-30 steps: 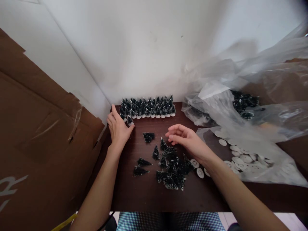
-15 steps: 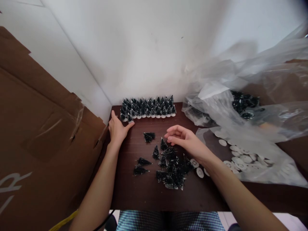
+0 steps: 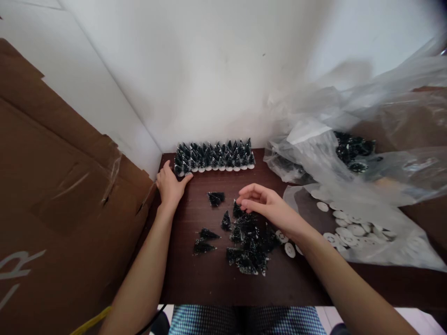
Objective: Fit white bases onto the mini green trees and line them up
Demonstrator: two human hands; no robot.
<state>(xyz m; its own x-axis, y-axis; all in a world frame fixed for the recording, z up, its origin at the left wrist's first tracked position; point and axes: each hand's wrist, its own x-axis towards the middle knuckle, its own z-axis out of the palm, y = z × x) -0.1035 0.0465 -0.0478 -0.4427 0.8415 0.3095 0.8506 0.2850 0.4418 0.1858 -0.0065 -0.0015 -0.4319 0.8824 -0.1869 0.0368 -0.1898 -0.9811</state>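
Note:
Rows of small snow-tipped bottle brush trees (image 3: 218, 158) on white round bases stand upright against the wall. At the left end of these rows is my left hand (image 3: 170, 185), fingers spread along the side and thumb reaching to the front tree's base. My right hand (image 3: 260, 202) hovers over the loose trees (image 3: 249, 244) with fingers loosely curved and apart, holding nothing I can see. Near it, one loose tree (image 3: 226, 220) points upward. Two more trees (image 3: 206, 240) lie on their sides to the left, and others (image 3: 215, 198) lie behind.
Brown cardboard (image 3: 70, 186) rises along the left. On the right, a clear plastic bag (image 3: 314, 149) covers more dark trees (image 3: 354, 151), and white round bases (image 3: 356, 230) spill beneath plastic. A few bases (image 3: 289, 250) lie by my right forearm. The brown table (image 3: 195, 288) ends near my lap.
The tree by my left thumb has moved back and left into the front row, my left thumb following it. My right hand has shifted slightly left and down.

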